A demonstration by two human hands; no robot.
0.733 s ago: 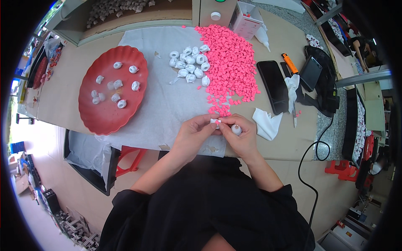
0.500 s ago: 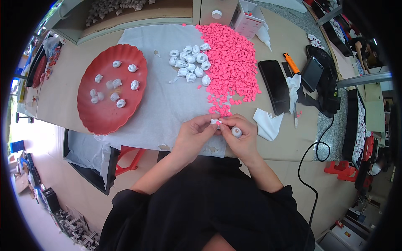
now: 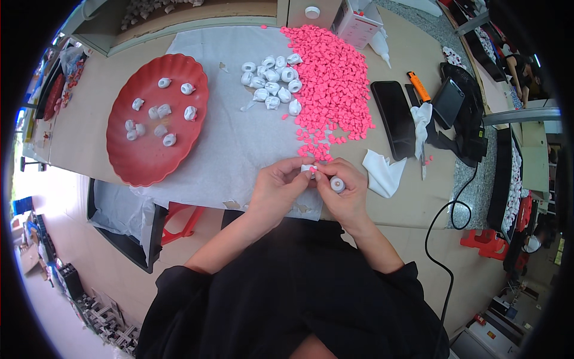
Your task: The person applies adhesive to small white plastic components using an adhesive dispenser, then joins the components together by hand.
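Observation:
My left hand (image 3: 276,188) and my right hand (image 3: 344,190) meet at the near edge of a white sheet (image 3: 230,128). Between the fingertips of both sits a small white piece (image 3: 307,170) with a tiny pink bit at its edge. The right hand also holds a small white glue bottle (image 3: 338,185) in its palm. Just beyond the hands spreads a heap of small pink pieces (image 3: 332,84). A cluster of white pieces (image 3: 272,82) lies to the left of the heap. A red scalloped plate (image 3: 156,152) at the left carries several white pieces.
A black phone (image 3: 393,118) lies right of the pink heap, with an orange marker (image 3: 420,86), crumpled white tissue (image 3: 382,172) and a dark device (image 3: 452,102) near it. A black cable (image 3: 445,239) loops at the right. A white box (image 3: 359,27) stands at the back.
Both hands stay together at the sheet's near edge; only the fingers have shifted slightly around the small white piece.

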